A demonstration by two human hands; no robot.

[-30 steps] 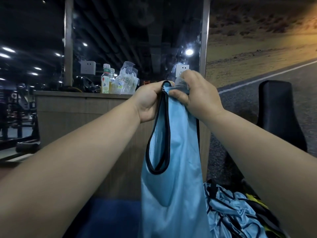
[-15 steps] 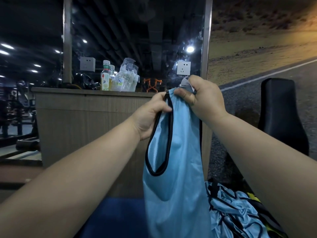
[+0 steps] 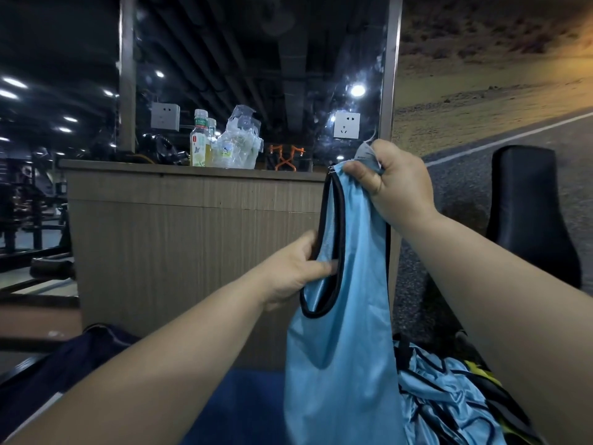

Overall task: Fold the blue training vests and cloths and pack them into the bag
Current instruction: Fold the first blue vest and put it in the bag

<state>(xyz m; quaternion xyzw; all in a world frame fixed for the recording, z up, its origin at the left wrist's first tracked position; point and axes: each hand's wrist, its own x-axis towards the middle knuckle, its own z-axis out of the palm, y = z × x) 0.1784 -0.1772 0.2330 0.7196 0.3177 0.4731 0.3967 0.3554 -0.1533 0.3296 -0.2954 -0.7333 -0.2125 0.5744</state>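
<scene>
Wood-panelled bench (image 3: 192,252) fills the middle ground, upright front facing the camera. Above it, a mirrored panel (image 3: 256,59) in a metal frame, ceiling lights reflected. Right of the frame, a wall picture of a desert road (image 3: 481,91). Light blue vest (image 3: 346,364) with black trim hangs in front of the bench's right end, held up in the air by both hands, its body falling straight down past the bottom edge of view. Black padded seat (image 3: 529,213) stands at far right, well apart from the vest. Heap of crumpled blue vests (image 3: 449,396) lies low right, just beside the hanging one, something yellow and black at its edge. Dark navy fabric (image 3: 96,348) at low left, possibly the bag; cannot tell. Blue mat (image 3: 250,406) lies below the vest. Right hand (image 3: 394,181) is highest, fingers curled tight round the bunched shoulder of the vest, a grey label poking up above the fist. Left hand (image 3: 298,268) is lower, thumb and fingers pinching the black-trimmed edge of the armhole part way down. On the bench top: a clear plastic bag (image 3: 239,146), two bottles (image 3: 199,139) touching it on its left, a small orange object (image 3: 285,157) to its right. Two white sockets, one (image 3: 346,125) near the right hand, one (image 3: 165,116) left of the bottles.
</scene>
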